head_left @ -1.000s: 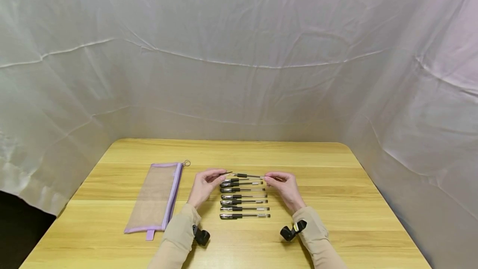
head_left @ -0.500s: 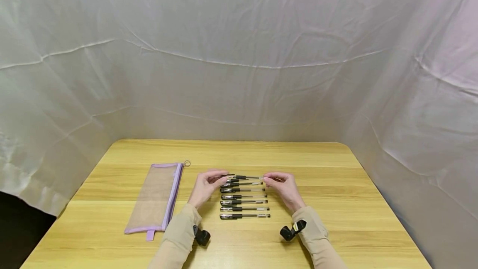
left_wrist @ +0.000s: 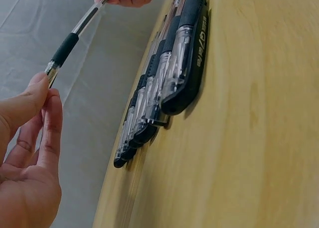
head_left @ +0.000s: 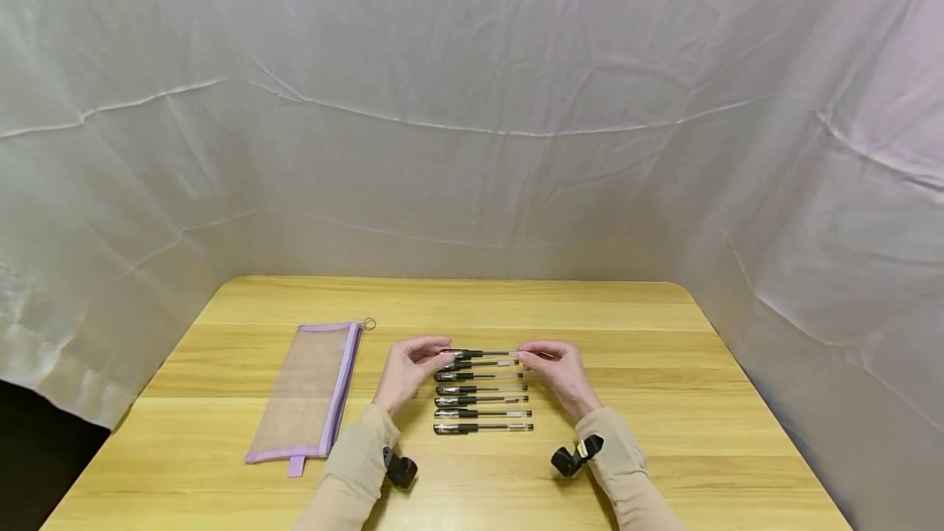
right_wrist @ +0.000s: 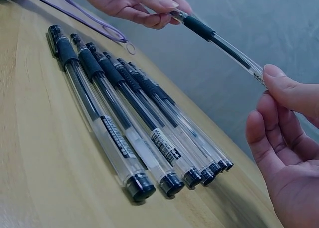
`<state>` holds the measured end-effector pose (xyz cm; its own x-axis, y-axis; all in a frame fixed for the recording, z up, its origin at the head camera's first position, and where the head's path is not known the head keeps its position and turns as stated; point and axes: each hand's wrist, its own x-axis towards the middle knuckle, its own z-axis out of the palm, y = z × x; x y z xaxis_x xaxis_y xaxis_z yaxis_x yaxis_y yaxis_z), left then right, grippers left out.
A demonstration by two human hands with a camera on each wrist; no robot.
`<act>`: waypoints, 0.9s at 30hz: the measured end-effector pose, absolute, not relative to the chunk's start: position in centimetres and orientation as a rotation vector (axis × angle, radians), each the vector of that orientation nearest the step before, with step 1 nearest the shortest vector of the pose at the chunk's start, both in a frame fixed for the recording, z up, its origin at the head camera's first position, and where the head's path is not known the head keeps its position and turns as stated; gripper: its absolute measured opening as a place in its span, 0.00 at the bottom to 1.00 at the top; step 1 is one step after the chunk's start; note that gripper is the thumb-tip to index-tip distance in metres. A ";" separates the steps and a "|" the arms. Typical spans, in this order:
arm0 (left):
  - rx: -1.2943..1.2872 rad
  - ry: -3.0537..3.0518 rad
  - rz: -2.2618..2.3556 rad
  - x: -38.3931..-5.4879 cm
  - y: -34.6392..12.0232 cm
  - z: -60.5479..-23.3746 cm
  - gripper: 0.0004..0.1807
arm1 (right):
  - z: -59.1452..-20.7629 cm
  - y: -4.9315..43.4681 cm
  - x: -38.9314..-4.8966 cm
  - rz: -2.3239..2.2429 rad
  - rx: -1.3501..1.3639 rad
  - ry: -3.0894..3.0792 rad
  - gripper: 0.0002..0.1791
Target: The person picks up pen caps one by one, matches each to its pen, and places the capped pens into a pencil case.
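Both hands hold one clear-barrelled gel pen (right_wrist: 227,47) with a black grip, raised above the table beyond the far end of a row of pens. The left hand (head_left: 410,365) pinches its cap end between thumb and fingers; those fingers hide most of the cap. At the opposite end, the right hand (head_left: 558,367) pinches the barrel's tail. Several similar capped gel pens (head_left: 459,414) lie side by side below, caps to the left. In the left wrist view, the clear cap part (left_wrist: 51,68) sits against the black grip (left_wrist: 65,50).
A mesh zip pouch (head_left: 306,392) with purple edging lies left of the pens, its zipper ring (head_left: 369,324) at the far corner. Pale fabric (head_left: 472,146) hangs behind the wooden table (head_left: 627,310) and along its sides.
A second ago the pen's bare tip was apart from the cap in the left hand. The hands have come slightly closer, and tip and cap now meet in one line.
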<state>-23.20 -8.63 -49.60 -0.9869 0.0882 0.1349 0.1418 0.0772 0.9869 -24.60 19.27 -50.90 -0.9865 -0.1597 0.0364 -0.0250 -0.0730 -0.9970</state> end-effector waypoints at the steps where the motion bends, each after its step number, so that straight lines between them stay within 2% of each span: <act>1: -0.238 -2.273 -2.096 -23.2 -8.6 -49.6 0.17 | -51.0 19.3 -24.6 -2.228 -0.213 2.074 0.11; 5: -0.229 -2.267 -2.103 -23.2 -8.6 -49.7 0.18 | -51.2 19.3 -24.7 -2.232 -0.246 2.094 0.10; 14: -0.203 -2.243 -2.074 -23.1 -8.6 -49.9 0.16 | -51.1 18.6 -24.8 -2.231 -0.295 2.175 0.17; 27: -0.209 -2.272 -2.013 -23.0 -8.7 -50.2 0.14 | -51.1 18.5 -24.9 -2.219 -0.376 2.214 0.17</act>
<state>-23.00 -8.69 -50.15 -0.9857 0.0371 0.1643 0.1676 0.1175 0.9788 -24.91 18.46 -51.11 -0.9715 -0.1561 0.1785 -0.1782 -0.0161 -0.9839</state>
